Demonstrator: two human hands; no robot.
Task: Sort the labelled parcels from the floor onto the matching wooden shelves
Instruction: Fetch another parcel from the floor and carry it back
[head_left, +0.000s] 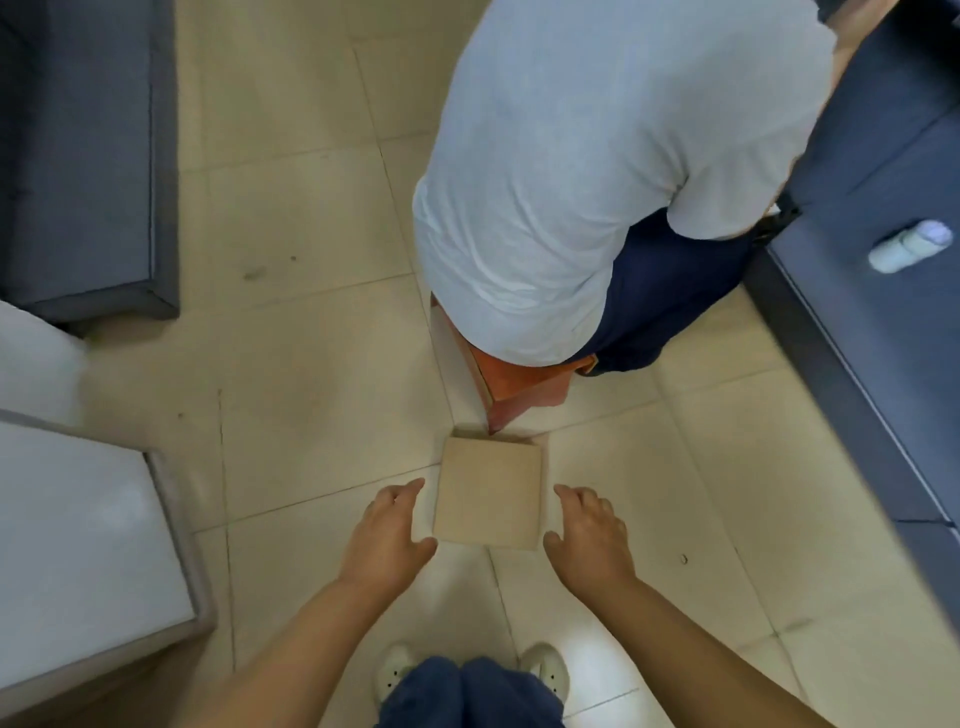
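The tiled floor (311, 270) fills most of the head view, bounded by dark grey upholstered furniture (78, 156) at the upper left and a dark blue unit (883, 260) along the right edge. A second person in a pale shirt (597, 182) is seated on an orange stool (519, 389) directly ahead, back turned. Just beside the near foot of that stool lies one brown parcel (491, 493), flat on the floor, roughly square so that no long axis can be called; its top face shows no label from here. No wooden shelves are in view. The parcel lies straight ahead of the wearer, centred between the two hands. The left hand (389, 530) is open, fingers spread, its thumb at or touching the parcel's near left corner. The right hand (587, 530) is likewise open and sits just beside the near right corner; contact cannot be confirmed. Both are equally near, one to each side edge. Judgement: a two-handed side grasp is in preparation; nothing is yet gripped.
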